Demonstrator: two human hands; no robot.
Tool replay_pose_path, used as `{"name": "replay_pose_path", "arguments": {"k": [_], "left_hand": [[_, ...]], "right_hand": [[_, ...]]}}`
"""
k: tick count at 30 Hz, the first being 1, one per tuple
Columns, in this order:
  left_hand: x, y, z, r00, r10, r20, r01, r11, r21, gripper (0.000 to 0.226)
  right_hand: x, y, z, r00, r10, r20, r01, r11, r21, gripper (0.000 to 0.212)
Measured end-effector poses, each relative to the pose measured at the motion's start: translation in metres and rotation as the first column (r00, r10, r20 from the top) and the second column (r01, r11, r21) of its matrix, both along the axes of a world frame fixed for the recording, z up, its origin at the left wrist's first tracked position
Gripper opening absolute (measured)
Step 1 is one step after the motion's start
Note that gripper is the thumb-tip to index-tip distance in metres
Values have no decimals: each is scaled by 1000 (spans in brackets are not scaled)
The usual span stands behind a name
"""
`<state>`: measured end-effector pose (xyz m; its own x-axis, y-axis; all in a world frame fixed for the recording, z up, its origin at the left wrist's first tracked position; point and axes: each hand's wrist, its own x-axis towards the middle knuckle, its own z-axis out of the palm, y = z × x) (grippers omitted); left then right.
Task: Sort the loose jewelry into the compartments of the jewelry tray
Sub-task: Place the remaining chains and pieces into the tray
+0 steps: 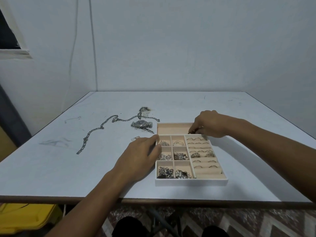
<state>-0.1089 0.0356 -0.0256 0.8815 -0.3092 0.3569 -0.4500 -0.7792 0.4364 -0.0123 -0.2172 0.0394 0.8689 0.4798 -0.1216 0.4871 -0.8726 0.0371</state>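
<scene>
**A:** What has the right hand got?

**B:** The right hand (210,124) has its fingertips drawn together, pinching a small dark piece (191,132) that is too small to identify. It is low over the long far compartment of the tray (189,183), at that compartment's right end, just by the divider. I cannot tell whether the piece touches the lining.

**A:** And the other hand?

**B:** The left hand (142,152) holds nothing. Its fingers are fairly straight and lie against the tray's left wall, with the palm on the table (51,168) beside it.

**A:** What is in the tray?

**B:** The tray's right side has padded rolls with rings (200,152) tucked between them, most of them toward the far end. Its left side has six small compartments in two columns:
- far pair: thin pins (165,143) and hoops (178,143)
- middle pair: silver links (165,157) and a darker tangle (180,156)
- near pair: a chain bundle with dark bits (165,172) and pearls (183,174)

**A:** And still loose?

**B:** A watch (141,124) lies just off the tray's far left corner. A long chain (92,134) snakes well out to the tray's left. A small heap (144,109) sits beyond the watch, farther from the tray. One little scrap (135,138) lies just left of the tray, by the left hand's fingertips — it is blurred, so I cannot say what kind.
</scene>
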Motion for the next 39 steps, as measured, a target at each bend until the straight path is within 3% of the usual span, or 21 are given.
{"name": "replay_pose_path", "arguments": {"k": [4, 11, 20, 28, 32, 36, 39], "left_hand": [[-3, -1, 0, 1000, -8, 4, 8, 1000, -20, 19], [-1, 0, -1, 1000, -5, 4, 5, 1000, -8, 18], [-4, 0, 6, 995, -7, -96, 7, 1000, -1, 22], [-8, -3, 5, 988, 16, -153, -22, 999, -36, 38], [-9, -3, 9, 986, 15, -164, -22, 999, -38, 36], [-10, -3, 11, 984, 11, -176, -16, 999, -31, 34], [-9, -3, 13, 983, 2, -185, -7, 1000, -26, 29]], "right_hand": [[1, -4, -1, 1000, 12, 29, -13, 999, 30, 26], [-6, -13, 5, 1000, -3, -28, 0, 993, -120, 38], [-2, -1, 7, 996, -67, 52, 69, 997, -38, 21], [-6, -6, 6, 998, -3, 67, 8, 998, -68, 27], [-6, -4, 6, 998, 8, 65, -2, 996, -91, 27], [-5, -8, 3, 998, -26, 63, 25, 999, 26, 19], [-6, -8, 4, 998, -28, 53, 29, 1000, -10, 24]]}}
